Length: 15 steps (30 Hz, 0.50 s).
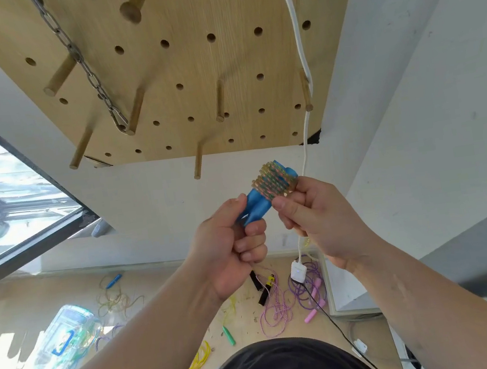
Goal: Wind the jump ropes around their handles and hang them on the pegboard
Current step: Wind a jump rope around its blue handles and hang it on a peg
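Pegboard (pixel 188 67) of pale wood fills the upper wall, drilled in rows and set with wooden pegs (pixel 133 2); a metal chain (pixel 84 66) hangs from one peg and a white cable (pixel 294 20) runs down its right side. Below, the floor (pixel 163 289) is strewn with loose jump ropes: a purple rope (pixel 310 287) with pink handles, a pink-and-white rope (pixel 275 311) with black handles, a yellow rope (pixel 202 356) with an orange handle, and a green handle (pixel 229 335). A clear plastic box (pixel 64 341) with a blue latch lies on its side on the floor at the left; coloured cord shows through its wall, though what exactly it holds I cannot tell. In front of the wall just under the pegboard, the left hand (pixel 232 248) curls its fingers (pixel 252 242) tightly around the lower ends of two blue handles (pixel 256 206) held side by side. The right hand (pixel 315 218) pinches the upper part, thumb and fingers clamped on the translucent yellowish beaded rope (pixel 271 180), which is wound in neat close coils around both handles.
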Available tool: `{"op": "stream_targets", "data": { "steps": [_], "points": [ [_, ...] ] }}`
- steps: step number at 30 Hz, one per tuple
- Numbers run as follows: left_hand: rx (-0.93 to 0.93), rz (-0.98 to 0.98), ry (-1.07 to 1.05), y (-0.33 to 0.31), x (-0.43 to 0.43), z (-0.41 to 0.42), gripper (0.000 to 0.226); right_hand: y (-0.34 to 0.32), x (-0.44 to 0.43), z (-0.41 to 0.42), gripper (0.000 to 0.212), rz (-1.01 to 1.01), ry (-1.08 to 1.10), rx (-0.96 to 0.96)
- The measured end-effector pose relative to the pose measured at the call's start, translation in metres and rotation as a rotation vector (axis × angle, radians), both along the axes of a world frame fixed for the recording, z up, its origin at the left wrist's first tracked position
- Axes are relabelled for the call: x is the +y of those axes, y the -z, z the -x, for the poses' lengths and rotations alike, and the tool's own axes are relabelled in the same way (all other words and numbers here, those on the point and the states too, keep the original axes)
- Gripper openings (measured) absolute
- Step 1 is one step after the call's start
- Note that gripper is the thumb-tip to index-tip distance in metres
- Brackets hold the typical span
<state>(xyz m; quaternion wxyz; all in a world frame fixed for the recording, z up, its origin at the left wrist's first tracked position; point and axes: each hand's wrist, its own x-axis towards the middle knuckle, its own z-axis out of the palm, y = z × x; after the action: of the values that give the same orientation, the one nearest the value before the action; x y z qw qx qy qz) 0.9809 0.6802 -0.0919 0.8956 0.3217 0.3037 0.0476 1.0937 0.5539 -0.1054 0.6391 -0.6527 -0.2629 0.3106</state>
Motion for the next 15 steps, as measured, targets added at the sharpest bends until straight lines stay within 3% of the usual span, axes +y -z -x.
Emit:
{"op": "stream_targets", "data": {
  "steps": [2, 5, 8, 12, 15],
  "points": [
    [0.033, -0.252, -0.009, 0.000, 0.001, 0.002, 0.014, 0.001, -0.001, 0.003, 0.012, 0.001, 0.014, -0.029],
    [0.067, -0.889, 0.023, 0.003, 0.005, 0.004, 0.013, -0.001, -0.002, 0.007, 0.010, -0.039, 0.059, 0.048],
    [0.068, -1.356, 0.047, 0.009, 0.008, 0.007, 0.044, -0.007, 0.000, 0.010, 0.010, -0.089, 0.084, 0.170],
    [-0.055, -1.682, -0.129, 0.012, 0.012, 0.003, 0.034, -0.013, 0.002, 0.012, 0.011, -0.104, 0.061, 0.191],
    [-0.064, -1.537, -0.153, 0.007, 0.011, 0.001, 0.028, -0.019, 0.000, 0.007, 0.014, -0.124, -0.017, 0.135]
  ]
}}
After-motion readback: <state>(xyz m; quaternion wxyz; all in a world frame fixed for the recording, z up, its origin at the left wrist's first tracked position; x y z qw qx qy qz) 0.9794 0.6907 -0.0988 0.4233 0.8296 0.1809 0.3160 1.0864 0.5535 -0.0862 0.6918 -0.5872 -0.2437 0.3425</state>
